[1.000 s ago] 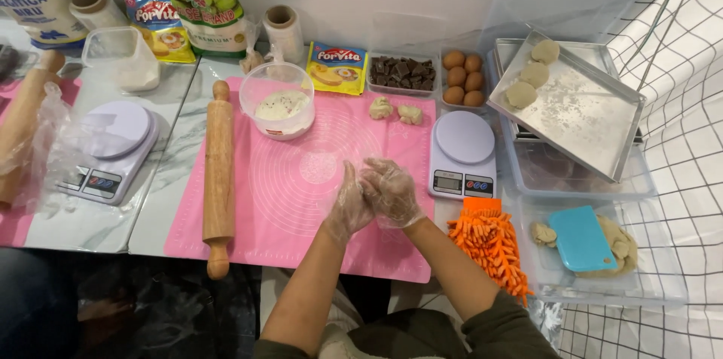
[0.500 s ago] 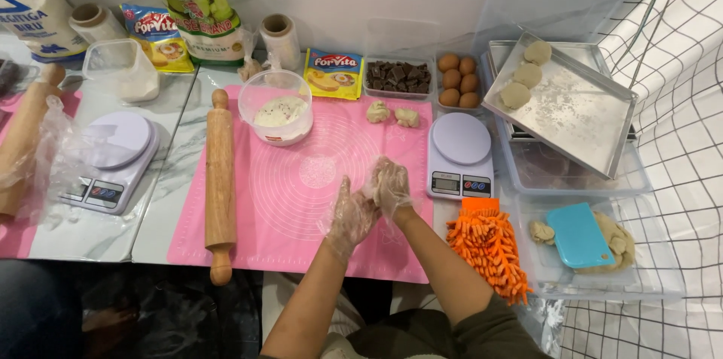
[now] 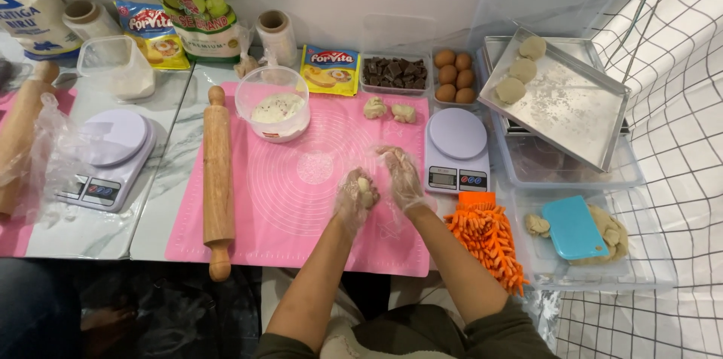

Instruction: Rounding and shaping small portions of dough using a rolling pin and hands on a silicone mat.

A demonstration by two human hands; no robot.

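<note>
Both my hands wear thin clear plastic gloves and hover over the pink silicone mat [image 3: 248, 216]. My left hand [image 3: 355, 197] cups a small pale lump of dough [image 3: 364, 190] in its palm. My right hand [image 3: 399, 174] is just to the right of it, fingers spread and slightly curled, its palm facing the dough. Two dough pieces [image 3: 389, 110] lie at the mat's far edge. A wooden rolling pin [image 3: 218, 178] rests along the mat's left side.
A round clear tub of pale filling [image 3: 272, 112], a tray of chocolate pieces [image 3: 392, 73], eggs [image 3: 454, 76], a white scale [image 3: 456, 148], a tilted metal tray [image 3: 572, 114] with three dough discs, an orange mitt [image 3: 486, 235], a blue scraper [image 3: 572, 227], a second scale [image 3: 105, 156].
My pressed-together hands have come apart; the left palm now shows the dough lump and the right hand has lifted away to the right.
</note>
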